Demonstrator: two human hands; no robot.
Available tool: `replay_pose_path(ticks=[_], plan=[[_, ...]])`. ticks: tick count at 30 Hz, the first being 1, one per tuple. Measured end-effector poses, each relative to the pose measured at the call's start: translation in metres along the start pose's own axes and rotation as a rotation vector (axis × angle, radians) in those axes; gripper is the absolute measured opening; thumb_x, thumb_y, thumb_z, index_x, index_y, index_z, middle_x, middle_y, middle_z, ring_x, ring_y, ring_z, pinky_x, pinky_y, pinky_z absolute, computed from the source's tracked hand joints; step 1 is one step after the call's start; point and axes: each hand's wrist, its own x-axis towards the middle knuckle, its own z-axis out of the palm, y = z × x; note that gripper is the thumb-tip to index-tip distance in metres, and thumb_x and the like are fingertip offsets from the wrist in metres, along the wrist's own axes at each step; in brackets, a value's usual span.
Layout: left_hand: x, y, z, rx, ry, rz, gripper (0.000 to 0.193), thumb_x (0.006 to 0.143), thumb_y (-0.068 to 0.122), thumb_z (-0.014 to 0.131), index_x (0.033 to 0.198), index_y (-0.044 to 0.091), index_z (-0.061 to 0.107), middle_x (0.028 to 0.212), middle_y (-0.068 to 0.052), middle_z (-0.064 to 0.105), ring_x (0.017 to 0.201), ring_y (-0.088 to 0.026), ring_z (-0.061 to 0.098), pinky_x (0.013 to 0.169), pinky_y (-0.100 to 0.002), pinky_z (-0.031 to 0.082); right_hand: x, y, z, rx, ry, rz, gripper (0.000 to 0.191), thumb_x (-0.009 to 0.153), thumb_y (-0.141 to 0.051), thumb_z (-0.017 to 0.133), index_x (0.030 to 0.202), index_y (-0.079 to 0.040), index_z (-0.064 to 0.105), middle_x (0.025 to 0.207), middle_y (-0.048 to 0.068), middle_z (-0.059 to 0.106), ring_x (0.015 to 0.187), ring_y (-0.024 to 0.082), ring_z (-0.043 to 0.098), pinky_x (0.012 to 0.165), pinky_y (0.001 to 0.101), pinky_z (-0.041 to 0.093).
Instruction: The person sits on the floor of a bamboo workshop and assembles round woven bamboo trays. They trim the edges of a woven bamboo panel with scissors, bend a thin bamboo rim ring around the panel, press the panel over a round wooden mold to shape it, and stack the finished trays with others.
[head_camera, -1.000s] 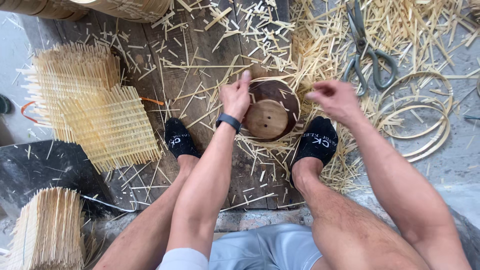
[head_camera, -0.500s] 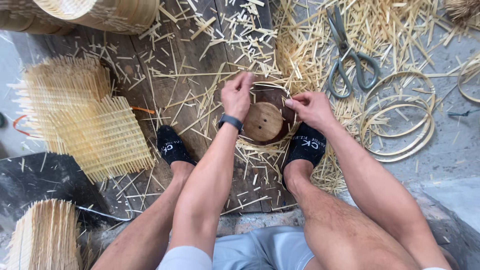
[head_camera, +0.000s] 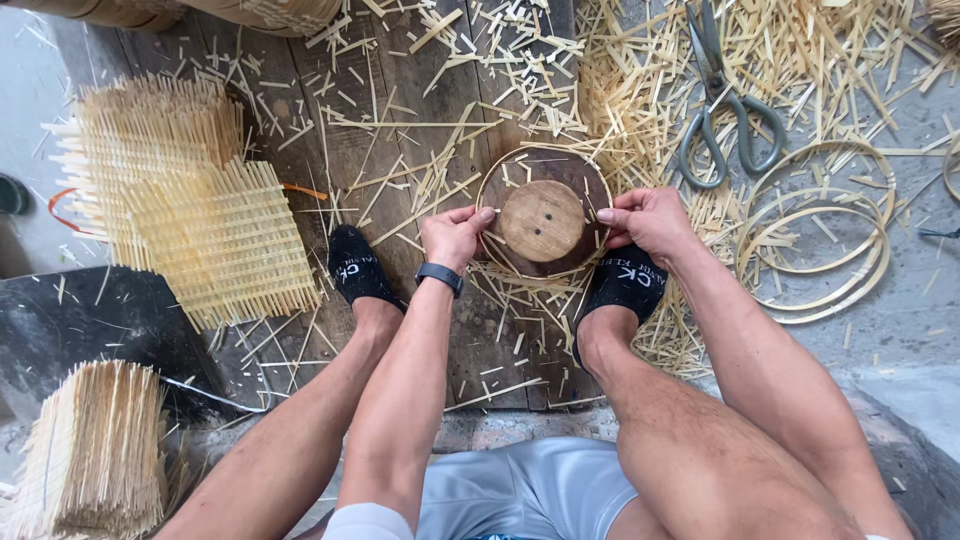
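Sitting over dark floor planks (head_camera: 400, 160), the person has the round wooden mould (head_camera: 542, 220) between both feet. Left hand (head_camera: 455, 235) pinches its left rim, fingers closed on the thin bamboo hoop (head_camera: 500, 180) ringing it; right hand (head_camera: 650, 220) pinches the right rim likewise. Both are equally near, and the disc lies flat. Woven bamboo mats (head_camera: 220, 240) sit well left, scissors (head_camera: 725, 120) and spare hoops (head_camera: 820, 240) right, and offcuts (head_camera: 640, 90) beyond.
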Motion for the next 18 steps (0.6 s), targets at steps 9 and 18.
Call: replay_pose_path(ticks=[9, 18], plan=[[-0.044, -0.055, 0.023, -0.639, -0.205, -0.314, 0.017, 0.096, 0.016, 0.068, 0.102, 0.000, 0.065, 0.096, -0.009, 0.071, 0.080, -0.018, 0.071, 0.073, -0.041, 0.065, -0.021, 0.007, 0.024, 0.108, -0.056, -0.009, 0.013, 0.091, -0.004, 0.073, 0.095, 0.008, 0.070, 0.086, 0.013, 0.073, 0.072, 0.023, 0.074, 0.063, 0.0354, 0.066], [-0.065, 0.018, 0.000, -0.355, -0.199, 0.086, 0.031, 0.093, 0.017, 0.070, 0.117, -0.003, 0.068, 0.106, -0.012, 0.075, 0.091, -0.024, 0.072, 0.081, -0.042, 0.061, -0.036, -0.019, 0.028, -0.089, -0.008, -0.119, 0.049, 0.092, -0.025, 0.072, 0.125, 0.008, 0.057, 0.108, 0.019, 0.069, 0.096, 0.026, 0.072, 0.077, 0.0375, 0.065]])
